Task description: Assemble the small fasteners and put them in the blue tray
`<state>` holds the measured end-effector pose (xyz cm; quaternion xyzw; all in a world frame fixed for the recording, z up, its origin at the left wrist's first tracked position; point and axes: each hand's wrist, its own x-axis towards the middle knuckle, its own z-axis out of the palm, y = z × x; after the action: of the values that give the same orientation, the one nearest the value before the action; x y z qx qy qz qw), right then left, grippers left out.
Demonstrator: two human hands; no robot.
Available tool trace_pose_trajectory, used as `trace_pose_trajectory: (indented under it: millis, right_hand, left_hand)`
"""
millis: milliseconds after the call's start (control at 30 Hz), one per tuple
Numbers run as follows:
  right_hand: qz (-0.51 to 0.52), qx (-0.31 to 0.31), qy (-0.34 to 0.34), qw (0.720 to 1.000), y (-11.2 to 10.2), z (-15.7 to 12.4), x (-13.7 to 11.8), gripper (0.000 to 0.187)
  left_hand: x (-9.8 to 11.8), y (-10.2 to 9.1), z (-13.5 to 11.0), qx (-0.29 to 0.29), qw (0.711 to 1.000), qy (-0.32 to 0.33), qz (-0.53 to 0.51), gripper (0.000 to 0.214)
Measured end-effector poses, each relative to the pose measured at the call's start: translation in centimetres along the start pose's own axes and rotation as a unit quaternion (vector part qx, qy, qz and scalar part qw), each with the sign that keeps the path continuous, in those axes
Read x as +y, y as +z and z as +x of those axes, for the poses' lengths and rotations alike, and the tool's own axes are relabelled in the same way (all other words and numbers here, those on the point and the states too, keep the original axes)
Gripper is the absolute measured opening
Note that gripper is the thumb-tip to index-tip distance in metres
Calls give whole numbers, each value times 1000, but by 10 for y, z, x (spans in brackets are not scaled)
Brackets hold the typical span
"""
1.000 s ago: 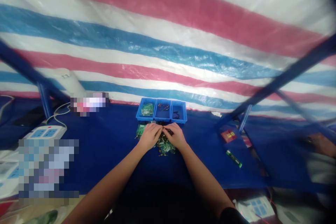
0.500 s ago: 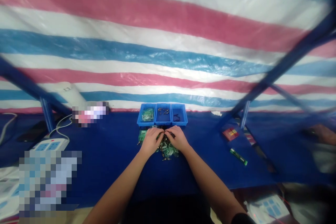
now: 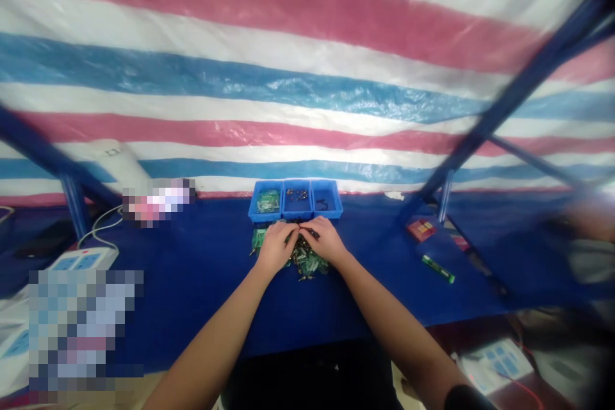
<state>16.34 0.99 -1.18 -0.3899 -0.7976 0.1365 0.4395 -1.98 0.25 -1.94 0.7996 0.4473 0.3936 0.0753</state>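
Note:
Both of my hands meet over a pile of small green circuit boards and metal parts (image 3: 310, 262) on the blue table. Bent fingers on my left hand (image 3: 277, 245) close to a pinch, its fingertips touching those of the other hand. My right hand (image 3: 326, 242) is pinched the same way from the other side. Whatever sits between the fingertips is too small and too covered to name. Just beyond stand three joined blue bins: the left bin (image 3: 252, 210) holds green boards, the middle bin (image 3: 296, 212) small metal pieces, the right bin (image 3: 339, 208) a few dark pieces.
On the right lie a red box (image 3: 421, 229) and a green tube-like pack (image 3: 437, 268). A white power strip (image 3: 106, 261) with a cable is at the left, another (image 3: 500, 362) low at the right. Blue metal posts (image 3: 446, 195) flank the table; a striped sheet hangs behind.
The view has tilted slightly, so the scene sits a little higher in the picture. My hands stay together over the pile, with no clear change in their pinch.

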Motion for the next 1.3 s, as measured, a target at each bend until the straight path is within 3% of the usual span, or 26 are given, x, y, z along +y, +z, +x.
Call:
trace_pose_trajectory:
  millis: [233, 500, 633, 800, 967, 1300]
  right_hand:
    - [36, 19, 2, 999, -4, 12, -8, 15]
    - [65, -42, 42, 996, -10, 25, -10, 15]
    - [90, 7, 57, 994, -6, 20, -15, 17]
    - [94, 12, 46, 994, 0, 15, -19, 18]
    - [87, 15, 76, 993, 6, 10, -18, 18]
    - [114, 65, 104, 986, 12, 7, -24, 18]
  left_hand:
    - [3, 1, 2, 23, 1000, 2, -2, 21]
    - [-3, -3, 1, 45, 996, -24, -73, 20]
    - [-4, -4, 1, 45, 994, -37, -91, 17]
    - [-3, -7, 4, 21, 993, -57, -100, 22]
    - [-2, -9, 6, 2, 993, -65, -101, 24]
    - [0, -10, 3, 20, 990, -90, -105, 20]
